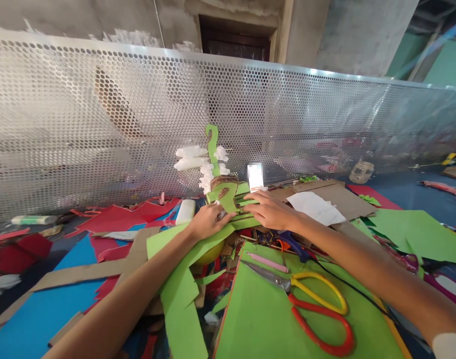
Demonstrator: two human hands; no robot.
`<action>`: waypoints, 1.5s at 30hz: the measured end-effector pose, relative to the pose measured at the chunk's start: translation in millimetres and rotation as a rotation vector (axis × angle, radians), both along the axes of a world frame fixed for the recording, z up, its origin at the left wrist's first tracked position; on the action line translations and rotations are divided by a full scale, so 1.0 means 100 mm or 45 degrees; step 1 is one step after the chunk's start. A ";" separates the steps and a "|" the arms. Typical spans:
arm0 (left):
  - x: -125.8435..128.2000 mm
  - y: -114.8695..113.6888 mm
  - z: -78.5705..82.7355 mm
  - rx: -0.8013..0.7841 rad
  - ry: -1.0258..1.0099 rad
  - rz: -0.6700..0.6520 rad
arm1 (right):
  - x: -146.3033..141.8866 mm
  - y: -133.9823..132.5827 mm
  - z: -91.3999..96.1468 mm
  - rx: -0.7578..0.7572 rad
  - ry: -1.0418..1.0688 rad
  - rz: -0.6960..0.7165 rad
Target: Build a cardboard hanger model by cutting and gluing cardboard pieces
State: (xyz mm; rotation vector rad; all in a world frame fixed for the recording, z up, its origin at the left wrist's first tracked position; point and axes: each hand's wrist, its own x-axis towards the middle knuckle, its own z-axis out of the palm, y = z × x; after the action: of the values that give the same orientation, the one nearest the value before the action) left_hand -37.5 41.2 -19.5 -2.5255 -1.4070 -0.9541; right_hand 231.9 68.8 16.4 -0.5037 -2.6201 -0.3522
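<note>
Head view: from where I stand, the green cardboard figure (pixel 229 199) sits just in front of a perforated metal panel (pixel 156 114). The left hand (pixel 209 221) bends its fingers at the figure's base; the right hand (pixel 270 209) reaches its other side, fingers slightly curled. I can't tell whether either grips. Scissors (pixel 285 284) lie on a green board (pixel 257 319).
</note>
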 end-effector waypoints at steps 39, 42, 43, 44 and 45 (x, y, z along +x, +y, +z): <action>0.00 0.01 0.00 0.014 0.017 -0.001 | 0.28 0.01 0.11 0.053 -0.052 -0.101; -0.01 0.01 -0.01 0.019 0.020 0.005 | 0.16 0.01 0.08 0.075 -0.094 -0.040; -0.01 0.01 0.00 0.021 0.021 0.006 | 0.12 0.01 0.07 0.081 -0.111 -0.029; -0.01 0.01 0.00 0.025 0.021 0.005 | 0.09 0.02 0.06 0.085 -0.124 -0.025; -0.01 0.01 0.00 0.029 0.021 0.001 | 0.07 0.02 0.05 0.088 -0.132 -0.025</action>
State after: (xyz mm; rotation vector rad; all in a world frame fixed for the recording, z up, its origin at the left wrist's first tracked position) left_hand -38.4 41.8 -19.8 -2.5101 -1.3847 -0.9414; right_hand 238.6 71.1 21.0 -0.5010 -2.6930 -0.4862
